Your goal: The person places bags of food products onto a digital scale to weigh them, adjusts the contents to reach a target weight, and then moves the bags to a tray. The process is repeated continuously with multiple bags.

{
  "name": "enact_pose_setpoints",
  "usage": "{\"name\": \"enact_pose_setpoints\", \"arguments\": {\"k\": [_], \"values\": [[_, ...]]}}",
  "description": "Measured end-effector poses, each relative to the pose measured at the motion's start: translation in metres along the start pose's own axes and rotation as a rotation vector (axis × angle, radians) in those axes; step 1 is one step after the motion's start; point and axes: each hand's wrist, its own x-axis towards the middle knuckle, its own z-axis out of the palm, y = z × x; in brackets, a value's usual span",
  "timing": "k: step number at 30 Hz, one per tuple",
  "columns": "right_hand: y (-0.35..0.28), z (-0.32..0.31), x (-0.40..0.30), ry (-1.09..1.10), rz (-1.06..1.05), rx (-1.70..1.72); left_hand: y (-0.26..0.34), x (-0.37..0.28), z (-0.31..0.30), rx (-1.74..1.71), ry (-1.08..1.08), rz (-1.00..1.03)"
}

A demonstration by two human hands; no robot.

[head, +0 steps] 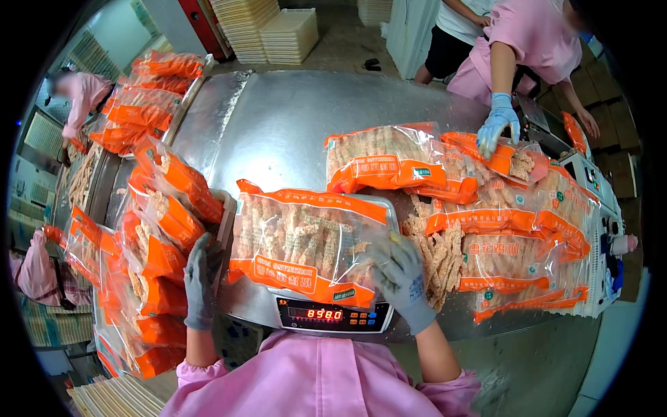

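Note:
A clear and orange plastic bag of breaded strips (307,237) lies flat on a digital scale (333,316) with a lit red display. My right hand (401,276), in a grey glove, rests on the bag's right end; whether its fingers grip the film cannot be told. To the left, my gloved left hand (200,281) touches or is very near the filled bags (164,299) standing in a crate; its fingertips are partly hidden against them. Loose breaded strips (443,260) lie in a heap just right of my right hand.
Filled bags (505,250) are piled on the right, beside a white machine (594,182). A co-worker's blue-gloved hand (500,125) touches a bag there. More bags (148,99) fill a tray at the upper left. The steel table (292,120) extends beyond the scale.

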Motion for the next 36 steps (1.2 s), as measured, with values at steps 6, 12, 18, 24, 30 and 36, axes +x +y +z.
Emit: {"name": "enact_pose_setpoints", "arguments": {"k": [6, 12, 18, 24, 30, 36], "values": [[-0.049, 0.013, -0.027, -0.285, 0.204, 0.299, -0.014, 0.014, 0.02, 0.285, -0.254, 0.203], [-0.053, 0.098, 0.018, 0.329, 0.509, 1.43, -0.053, 0.038, 0.051, 0.013, -0.219, 0.111], [0.01, 0.016, 0.131, 0.459, 0.413, 1.126, -0.016, 0.132, 0.15, -0.023, -0.385, 0.102], [0.062, -0.122, 0.185, 0.614, 0.104, -0.392, 0.074, 0.176, 0.248, 0.08, -0.502, 0.563], [0.224, -0.138, 0.116, 0.493, 0.094, -0.653, 0.056, 0.098, 0.181, 0.4, -0.338, 0.762], [0.255, -0.149, 0.114, 0.323, 0.285, -0.657, 0.087, 0.018, 0.013, 1.226, 0.617, 0.751]]}}
